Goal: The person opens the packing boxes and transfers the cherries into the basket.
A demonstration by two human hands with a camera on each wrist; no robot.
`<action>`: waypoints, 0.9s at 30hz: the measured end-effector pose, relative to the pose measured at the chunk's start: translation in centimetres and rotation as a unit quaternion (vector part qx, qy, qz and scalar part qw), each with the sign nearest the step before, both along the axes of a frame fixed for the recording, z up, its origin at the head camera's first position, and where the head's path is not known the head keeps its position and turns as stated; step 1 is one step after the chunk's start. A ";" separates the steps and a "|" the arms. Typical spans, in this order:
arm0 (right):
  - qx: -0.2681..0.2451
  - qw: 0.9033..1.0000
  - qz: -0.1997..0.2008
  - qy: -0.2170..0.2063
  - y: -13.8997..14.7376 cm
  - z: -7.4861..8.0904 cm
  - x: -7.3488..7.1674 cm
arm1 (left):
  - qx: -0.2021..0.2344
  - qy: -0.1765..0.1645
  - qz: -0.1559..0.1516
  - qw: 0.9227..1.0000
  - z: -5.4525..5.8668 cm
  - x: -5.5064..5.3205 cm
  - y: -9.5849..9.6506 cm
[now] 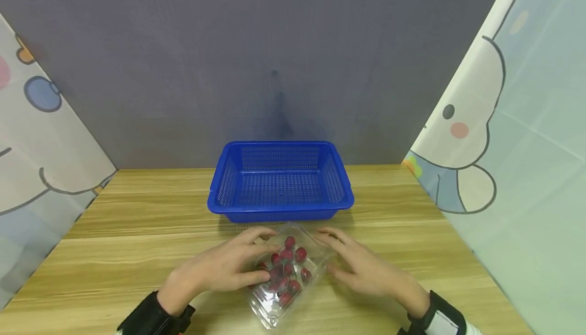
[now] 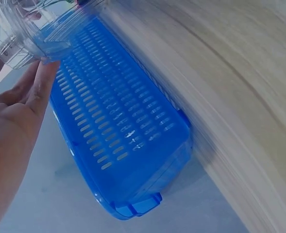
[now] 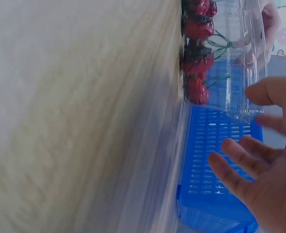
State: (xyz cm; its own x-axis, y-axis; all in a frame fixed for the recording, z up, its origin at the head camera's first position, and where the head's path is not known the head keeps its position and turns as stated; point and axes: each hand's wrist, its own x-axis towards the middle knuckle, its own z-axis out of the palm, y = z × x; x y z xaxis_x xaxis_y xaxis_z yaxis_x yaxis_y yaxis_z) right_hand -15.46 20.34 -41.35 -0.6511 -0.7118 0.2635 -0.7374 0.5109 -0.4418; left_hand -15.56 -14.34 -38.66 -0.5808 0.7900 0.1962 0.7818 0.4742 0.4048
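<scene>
A clear plastic clamshell box (image 1: pixel 270 308) lies aslant on the table, with small round red fruits (image 1: pixel 294 286) inside. In the right wrist view, thin green stems (image 3: pixel 225 44) show among the fruits. My left hand (image 1: pixel 231 266) holds the box's left side, thumb and fingers on its lid and edge. The left wrist view shows fingertips (image 2: pixel 46 80) against the box's rim. On the other side is my right hand (image 1: pixel 366 269), its fingers spread and relaxed along the right edge. Its thumb (image 3: pixel 269 91) is close to the lid's rim; whether it touches, I cannot tell.
Just beyond the box stands a blue plastic basket (image 1: pixel 280 208) with perforated walls, nothing in it. The wooden table (image 1: pixel 151 213) meets a grey wall (image 1: pixel 183 70) at the back. Cartoon-printed sheets (image 1: pixel 517 172) hang on both sides.
</scene>
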 end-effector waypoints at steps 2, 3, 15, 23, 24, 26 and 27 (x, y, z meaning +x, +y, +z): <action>-0.032 0.999 -0.012 -0.036 -0.1 -0.1 0.0 | -0.007 -0.003 0.007 1.000 0.1 0.1 0.1; -0.049 0.997 -0.019 -0.056 -0.1 -0.1 0.0 | -0.008 -0.003 0.010 1.000 0.1 0.2 0.1; -0.175 0.918 -0.109 -0.338 -0.8 -0.2 0.1 | -0.008 0.027 0.018 0.999 0.3 0.7 0.4; -0.270 0.849 -0.089 -0.446 -1.0 -0.7 0.1 | -0.004 0.006 0.028 1.000 0.8 1.2 0.7; -0.279 0.841 -0.088 -0.455 -1.0 -0.7 0.1 | -0.003 0.002 0.028 1.000 0.8 1.2 0.8; -0.293 0.827 -0.089 -0.471 -1.1 -0.9 0.1 | -0.001 -0.003 0.028 1.000 0.8 1.4 0.8; -0.301 0.821 -0.089 -0.478 -1.1 -1.0 0.1 | 0.000 -0.003 0.028 1.000 0.9 1.5 0.9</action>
